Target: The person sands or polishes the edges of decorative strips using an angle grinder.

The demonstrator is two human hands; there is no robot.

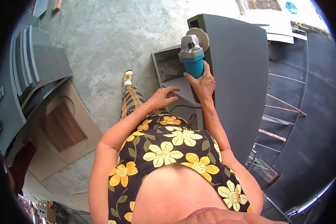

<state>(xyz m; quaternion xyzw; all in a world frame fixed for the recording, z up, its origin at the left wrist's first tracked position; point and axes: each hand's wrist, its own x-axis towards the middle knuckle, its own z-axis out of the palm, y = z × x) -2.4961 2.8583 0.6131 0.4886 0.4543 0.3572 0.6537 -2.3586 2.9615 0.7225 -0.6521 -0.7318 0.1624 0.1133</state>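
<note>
A teal and grey angle grinder (194, 61) is held in my right hand (204, 85), its fingers wrapped round the body. The grinder's round disc (198, 38) points away from me, close to the near edge of a large dark grey panel (237, 82). My left hand (163, 99) is empty, with its fingers apart, in front of my body and left of the grinder. Beside it is an open grey cabinet frame (156, 69). A dark cord (184, 106) runs below my right hand across the frame.
Grey curved panels (50, 65) and brown boards (63, 125) are stacked at the left. My foot (127, 77) is on the concrete floor (100, 37). A metal rack (305, 86) with sticks stands at the right. Part of another person's dark red clothing (24, 162) shows at the lower left.
</note>
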